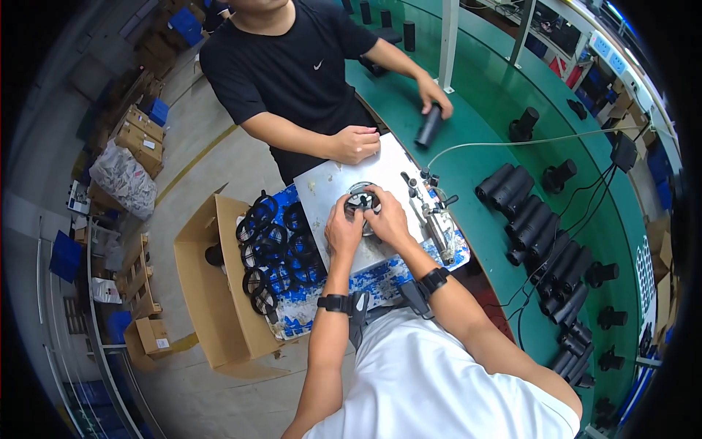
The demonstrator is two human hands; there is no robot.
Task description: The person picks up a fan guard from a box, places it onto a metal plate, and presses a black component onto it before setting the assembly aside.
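Note:
My left hand (343, 228) and my right hand (388, 220) come together over a bare metal plate (322, 190). Between them they grip a black ring (362, 199) with what looks like a crosspiece inside, thumbs on the near side and fingers around the rim. Under the ring, a round metal fixture on the plate shows in part; my hands hide the rest. Just right of my right hand, a metal clamp device (434, 228) with a lever is mounted along the plate's edge. Several similar black rings (272, 240) lie heaped left of the plate.
An opened cardboard box (201, 285) stands at the left. Across the plate, a co-worker (300, 80) rests one hand at its edge and holds a black cylinder (429, 127). Several black cylinders (526, 219), a thin hose (504, 143) and cables lie on the green bench (468, 157).

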